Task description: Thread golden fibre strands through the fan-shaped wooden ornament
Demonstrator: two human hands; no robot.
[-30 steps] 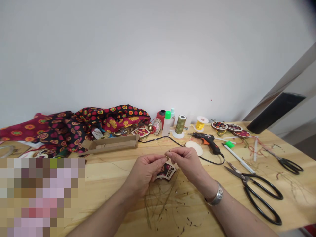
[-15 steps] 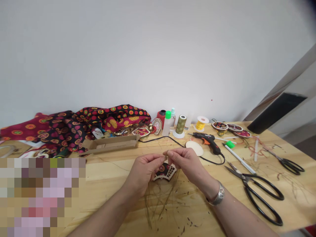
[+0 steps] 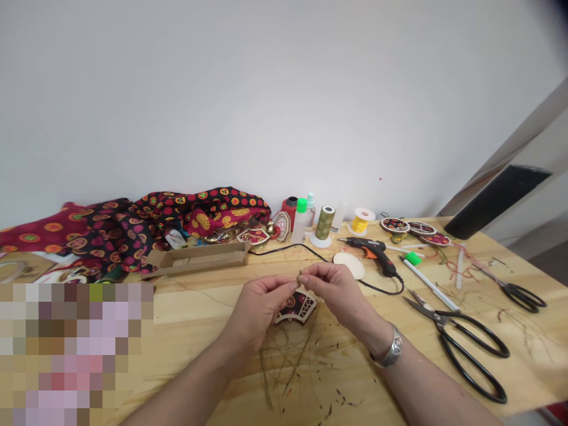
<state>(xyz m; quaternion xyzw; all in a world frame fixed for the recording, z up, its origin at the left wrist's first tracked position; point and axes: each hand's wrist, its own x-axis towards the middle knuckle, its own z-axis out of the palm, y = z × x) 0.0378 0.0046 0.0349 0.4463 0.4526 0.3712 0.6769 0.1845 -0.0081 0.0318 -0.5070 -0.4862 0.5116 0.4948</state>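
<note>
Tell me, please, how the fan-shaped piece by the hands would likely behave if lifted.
The fan-shaped piece would probably stay stiff, since its outline looks flat and crisp. It appears thin, so it is likely light. The openwork at its right end has narrow struts, which might snap if pinched hard.

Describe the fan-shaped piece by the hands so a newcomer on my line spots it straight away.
Over the wooden table, find where the left hand and right hand meet. Just below, partly hidden by the left hand, is the fan-shaped piece. Its dark patterned face and pale lattice edging set it apart from the plain cream disc beyond the right hand.
</note>
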